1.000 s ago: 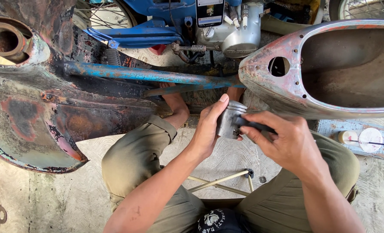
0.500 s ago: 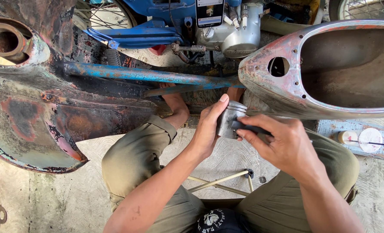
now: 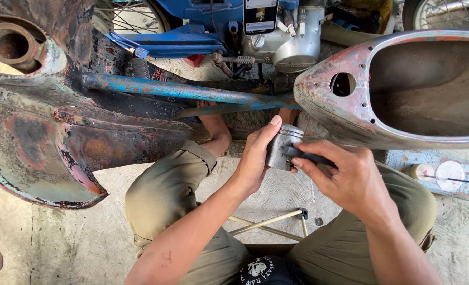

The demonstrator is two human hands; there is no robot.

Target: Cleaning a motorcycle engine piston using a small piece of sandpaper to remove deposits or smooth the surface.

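**Concrete floor under the rusted frame**

The grey concrete floor is scuffed and streaked with swirling marks. A thin metal stand with pale rods rests on it between the person's knees, a small dark bit just beside its foot. At the right, a worn blue board lies flat on the floor, with a small round white dial on top.

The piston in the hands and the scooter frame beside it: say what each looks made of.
Piston, gripped by the left hand: bare cast metal, probably aluminium, judging by its dull silver-grey sheen and grooved crown. The right hand presses a dark tool to it; material unclear. Frame: painted steel, it seems, with blue paint flaking over brown rust.
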